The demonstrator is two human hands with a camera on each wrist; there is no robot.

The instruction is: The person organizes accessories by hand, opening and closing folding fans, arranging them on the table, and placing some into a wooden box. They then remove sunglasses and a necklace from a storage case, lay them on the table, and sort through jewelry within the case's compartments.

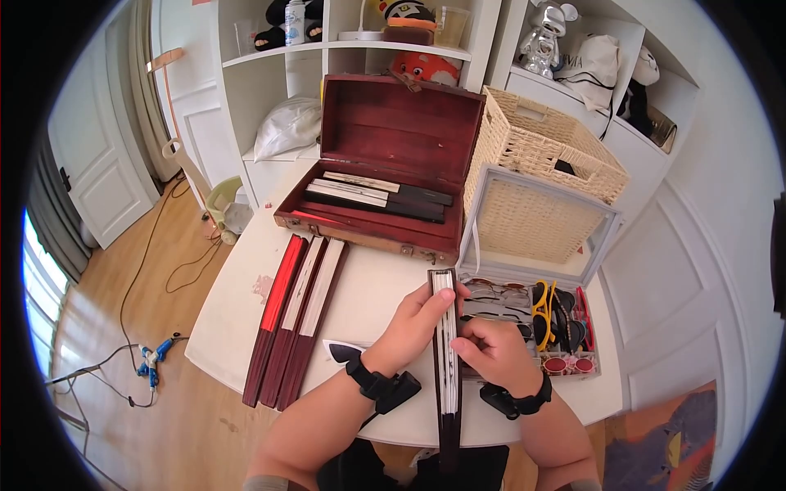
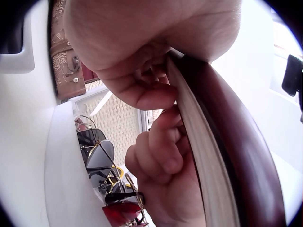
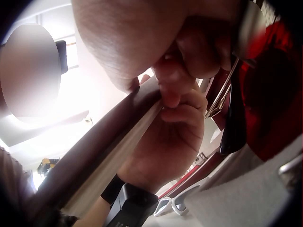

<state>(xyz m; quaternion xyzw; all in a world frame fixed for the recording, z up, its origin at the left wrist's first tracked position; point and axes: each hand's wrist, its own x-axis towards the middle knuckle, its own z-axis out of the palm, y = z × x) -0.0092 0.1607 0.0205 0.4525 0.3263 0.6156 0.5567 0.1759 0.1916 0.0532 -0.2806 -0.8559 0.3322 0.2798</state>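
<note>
Three folded fans (image 1: 293,321) on white table (image 1: 225,327); left hand (image 1: 414,324), right hand (image 1: 501,356): fingers of both gripping another fan (image 1: 448,376).

My view down gives me a white table (image 1: 378,307) with curved edges and a pinkish patch (image 1: 262,285) on its left side. Toward the back, I see an open dark-red wooden chest (image 1: 368,238) resting on it. Nearer me lie three closed folding fans, one red-leafed (image 1: 274,319) and two pale-leafed (image 1: 313,323), side by side; then white-framed glasses (image 1: 340,351) and, rightward, an open eyewear case (image 1: 607,245).
</note>
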